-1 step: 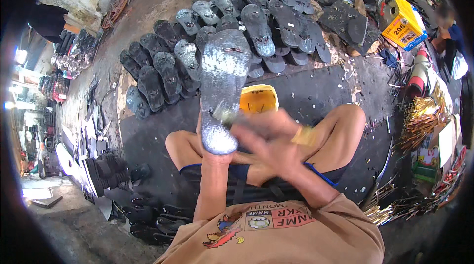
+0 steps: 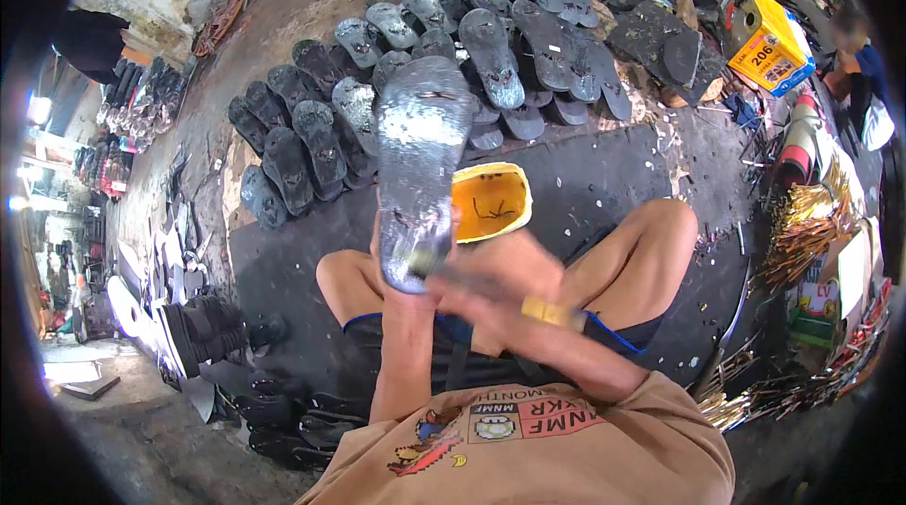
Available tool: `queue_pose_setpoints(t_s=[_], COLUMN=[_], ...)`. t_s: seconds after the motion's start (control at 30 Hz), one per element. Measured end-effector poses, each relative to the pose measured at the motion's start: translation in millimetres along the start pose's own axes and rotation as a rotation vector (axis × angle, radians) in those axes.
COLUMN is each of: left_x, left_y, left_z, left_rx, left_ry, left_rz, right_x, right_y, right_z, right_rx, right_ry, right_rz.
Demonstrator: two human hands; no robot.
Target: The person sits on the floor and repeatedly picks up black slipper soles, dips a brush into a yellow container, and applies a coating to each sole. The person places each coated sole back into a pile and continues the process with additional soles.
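Observation:
A dark sandal sole [image 2: 420, 170] stands lengthwise in front of me, wet and glossy, with bright glare across its upper part and lower end. My left hand [image 2: 376, 243] holds it from beneath, its fingers mostly hidden behind the sole. My right hand [image 2: 510, 269], smeared by motion, grips a brush [image 2: 425, 265] with a dark handle and a yellow back end. The pale brush tip touches the sole's lower end. Just right of the sole sits a yellow tub [image 2: 526, 208] containing amber liquid.
Rows of dark sandals [image 2: 316, 142] lie ahead on the floor. A black mat [image 2: 604, 175] spreads under my crossed legs. Further right are a yellow box [image 2: 766, 50], bundled thin strips [image 2: 802, 231] and another person [image 2: 854, 66]. More dark sandals [image 2: 302, 425] are at lower left.
The brush and my right hand have moved down toward the sole's lower end. The sole has shifted slightly left, and more of the yellow tub shows.

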State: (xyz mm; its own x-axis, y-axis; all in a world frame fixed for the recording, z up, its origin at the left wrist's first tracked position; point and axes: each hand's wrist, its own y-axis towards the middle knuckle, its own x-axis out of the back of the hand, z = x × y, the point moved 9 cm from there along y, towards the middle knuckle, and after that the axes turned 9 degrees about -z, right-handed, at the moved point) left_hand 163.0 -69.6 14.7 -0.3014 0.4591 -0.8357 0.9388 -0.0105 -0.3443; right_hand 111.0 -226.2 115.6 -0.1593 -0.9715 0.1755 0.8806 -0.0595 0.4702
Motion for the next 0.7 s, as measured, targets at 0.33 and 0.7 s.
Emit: queue_pose_setpoints(t_s=[0.33, 0.7], left_x=[-13, 4], left_y=[-1, -32], left_z=[-20, 2], left_rx=[-0.268, 0.042], left_ry=[0.697, 0.142], left_rz=[-0.068, 0.270], right_x=[2, 77], right_y=[24, 178], right_z=[5, -67], right_rx=[0.079, -0.233], right_ry=[-0.004, -0.289], right_rz=[-0.024, -0.340])
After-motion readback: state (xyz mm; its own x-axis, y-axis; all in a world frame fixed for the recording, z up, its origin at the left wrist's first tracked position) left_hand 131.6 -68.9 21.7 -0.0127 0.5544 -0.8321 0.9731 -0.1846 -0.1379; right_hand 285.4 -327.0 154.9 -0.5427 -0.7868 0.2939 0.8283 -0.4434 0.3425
